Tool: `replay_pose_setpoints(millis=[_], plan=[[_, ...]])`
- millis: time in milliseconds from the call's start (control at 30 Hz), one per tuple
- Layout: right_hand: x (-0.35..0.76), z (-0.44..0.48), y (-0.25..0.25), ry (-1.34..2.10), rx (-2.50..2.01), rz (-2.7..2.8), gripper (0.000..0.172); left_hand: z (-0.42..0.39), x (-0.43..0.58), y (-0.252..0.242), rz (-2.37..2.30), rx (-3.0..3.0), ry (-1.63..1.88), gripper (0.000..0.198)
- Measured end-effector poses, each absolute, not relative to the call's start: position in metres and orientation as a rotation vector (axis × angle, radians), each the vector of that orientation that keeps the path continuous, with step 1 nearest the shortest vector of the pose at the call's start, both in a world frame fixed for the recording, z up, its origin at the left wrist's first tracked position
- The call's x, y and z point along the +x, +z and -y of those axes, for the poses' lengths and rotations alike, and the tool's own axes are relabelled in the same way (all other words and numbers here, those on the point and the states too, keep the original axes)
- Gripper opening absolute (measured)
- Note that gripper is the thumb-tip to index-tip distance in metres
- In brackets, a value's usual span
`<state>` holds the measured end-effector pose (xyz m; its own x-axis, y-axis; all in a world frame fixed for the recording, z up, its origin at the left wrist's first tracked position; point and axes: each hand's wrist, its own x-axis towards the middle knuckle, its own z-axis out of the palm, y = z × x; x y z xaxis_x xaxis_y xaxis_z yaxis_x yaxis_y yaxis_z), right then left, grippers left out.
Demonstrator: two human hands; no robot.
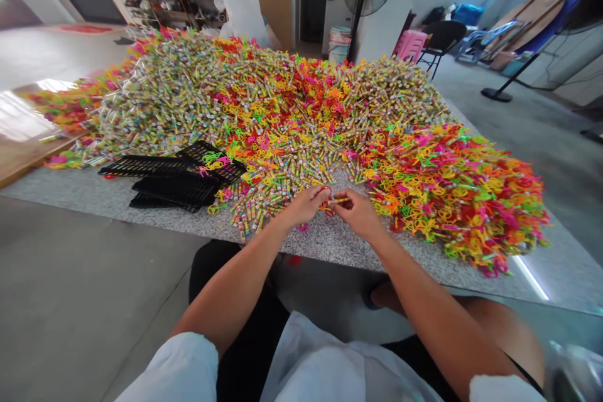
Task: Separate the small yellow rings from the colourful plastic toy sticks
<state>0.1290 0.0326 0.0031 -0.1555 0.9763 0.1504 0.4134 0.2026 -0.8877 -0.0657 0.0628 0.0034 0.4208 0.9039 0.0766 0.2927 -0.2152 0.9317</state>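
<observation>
Tube is in the right hand, over the table near its front edge. A bare speckled strip runs below both hands to that edge. Loose tubes crowd in beyond and to the left, with black trays farther left; the bright heap closes off the right side.

Both forearms reach forward and inward from the body, so the fingertips nearly meet. The right thumb and fingers pinch the tube; the left hand pinches a red loop, its grip partly hidden. The tube's long axis lies nearly level, running left to right across the view, one end pointing at the left fingertips, the other toward the right palm.
</observation>
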Motion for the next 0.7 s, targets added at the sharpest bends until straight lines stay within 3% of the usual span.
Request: replay_pose_setpoints(millis=[200, 500, 700], plan=[[0.141, -0.03, 0.005, 0.464, -1.282, 2.061, 0.028, -0.064, -0.06, -0.003, -1.02, 1.55, 0.814, 0.041], [0.143, -0.035, 0.01, 0.511, -1.254, 2.066, 0.022, -0.062, -0.061, 0.002, -1.05, 1.708, 0.773, 0.043], [0.192, -0.08, 0.054, 0.449, -1.304, 1.328, 0.032, -0.097, -0.134, 0.009, -1.678, 1.898, 0.999, 0.037]])
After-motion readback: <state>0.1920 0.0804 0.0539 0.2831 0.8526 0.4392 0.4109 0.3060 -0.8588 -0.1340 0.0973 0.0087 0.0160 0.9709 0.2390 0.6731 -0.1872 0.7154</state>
